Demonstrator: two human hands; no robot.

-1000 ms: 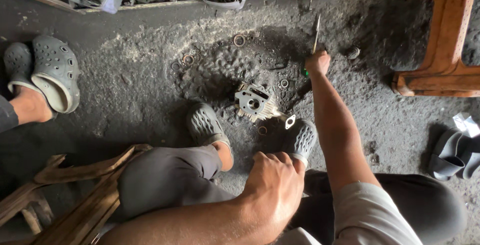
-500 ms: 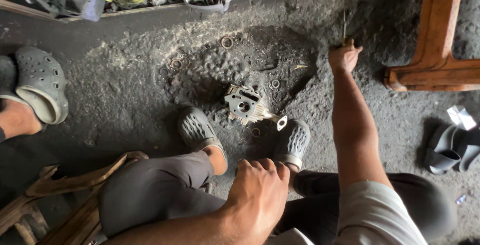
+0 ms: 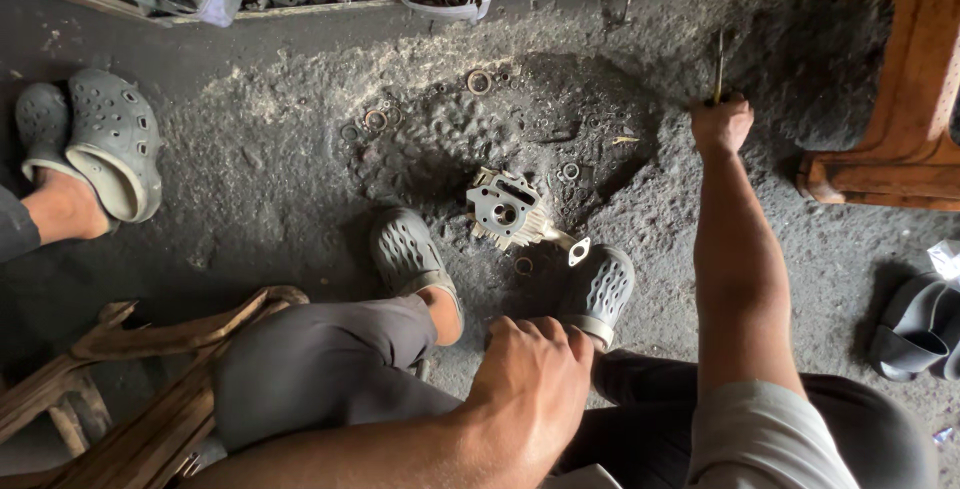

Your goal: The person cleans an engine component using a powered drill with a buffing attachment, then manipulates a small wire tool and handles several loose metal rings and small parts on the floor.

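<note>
The right hand has slid rightward to the upper right, fist closed around a thin metal rod; the left hand stays curled, empty, at bottom centre near the grey finned metal engine part.

Another person's grey clogs stand at the left, an orange wooden stool at the right, dark sandals near it

Right arm stretched straight up the right side of frame, right hand fisted at upper right, fingers curled closed around a thin rod. Left forearm crosses bottom of frame, left hand at lower centre, knuckles up, fingers bent.
</note>
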